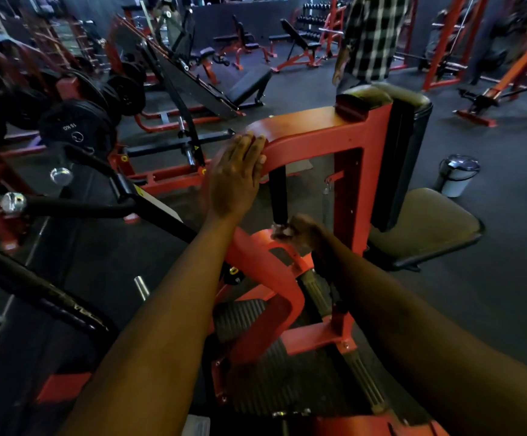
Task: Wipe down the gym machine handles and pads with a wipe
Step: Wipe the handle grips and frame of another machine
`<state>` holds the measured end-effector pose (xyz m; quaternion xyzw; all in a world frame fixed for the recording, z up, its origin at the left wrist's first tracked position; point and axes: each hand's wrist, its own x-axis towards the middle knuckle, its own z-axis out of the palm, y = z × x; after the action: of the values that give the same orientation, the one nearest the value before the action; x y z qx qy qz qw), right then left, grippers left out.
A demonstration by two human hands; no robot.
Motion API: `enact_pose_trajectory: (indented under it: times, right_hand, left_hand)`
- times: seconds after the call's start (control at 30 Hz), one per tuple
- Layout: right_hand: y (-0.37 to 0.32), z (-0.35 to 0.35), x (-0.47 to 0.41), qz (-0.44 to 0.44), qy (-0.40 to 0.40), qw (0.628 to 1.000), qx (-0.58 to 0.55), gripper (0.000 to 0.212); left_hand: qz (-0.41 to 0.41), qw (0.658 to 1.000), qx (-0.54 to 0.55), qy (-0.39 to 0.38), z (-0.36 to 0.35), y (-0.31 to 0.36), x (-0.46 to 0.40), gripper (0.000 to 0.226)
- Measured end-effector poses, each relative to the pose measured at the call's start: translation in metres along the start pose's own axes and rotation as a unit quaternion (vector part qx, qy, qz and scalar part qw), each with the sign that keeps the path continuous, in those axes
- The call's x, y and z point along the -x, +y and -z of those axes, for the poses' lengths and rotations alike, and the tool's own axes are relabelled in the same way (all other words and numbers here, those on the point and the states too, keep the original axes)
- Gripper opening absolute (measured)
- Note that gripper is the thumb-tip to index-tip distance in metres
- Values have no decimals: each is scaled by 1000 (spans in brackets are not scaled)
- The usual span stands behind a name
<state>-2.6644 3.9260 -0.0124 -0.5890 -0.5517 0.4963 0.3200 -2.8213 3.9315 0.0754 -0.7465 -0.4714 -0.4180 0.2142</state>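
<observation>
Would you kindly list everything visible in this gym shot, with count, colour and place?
machine frame: one, red, centre, beneath the left hand
black handle: one, black, hanging under the frame's curved top
wipe: one, whitish, at the handle's lower end, in the right hand
back pad: one, black, upright on the frame's right side
seat: one, dark, right of the frame
bin: one, white with a dark lid, on the floor at right
weight plates: several, black, left
benches: several, black on red frames, far background
bystander: one, checked shirt, behind the machine
left hand: flat on the frame's curved edge
right hand: grips the wipe
</observation>
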Motion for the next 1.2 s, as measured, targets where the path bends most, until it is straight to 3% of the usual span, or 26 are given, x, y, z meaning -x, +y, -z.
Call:
enact_pose_trajectory:
  times: [0.13, 0.23, 0.3, 0.4, 0.57, 0.7, 1.0, 1.2]
  right_hand:
    - [7, 1, 31, -29, 37, 997, 53, 26]
    - [12, 25, 60, -4, 95, 992, 85, 18]
    - [24, 48, 79, 9, 145, 988, 52, 24]
    - [43, 91, 117, 17, 212, 972, 101, 14]
    - [76, 162, 187, -21, 265, 936, 229, 22]
    - [109, 218, 251, -5, 316, 896, 310, 13]
    - [206, 340, 415, -1, 380, 849, 368, 12]
    - [273, 393, 472, 9, 408, 828, 384, 3]
  left_hand:
    - [18, 1000, 5, -7, 2, 3, 2, 45]
    - [93, 996, 19, -1, 6, 19, 15, 41]
    - [173, 985, 24, -5, 10, 39, 29, 49]
    - [236, 969, 76, -8, 10, 90, 50, 59]
    - [166, 958, 182, -146, -13, 196, 89, 48]
    - [143, 938, 208, -237, -28, 289, 113, 31]
    - [57, 925, 226, -301, -19, 509, 150, 42]
    - [-7, 914, 218, -341, -17, 617, 177, 47]
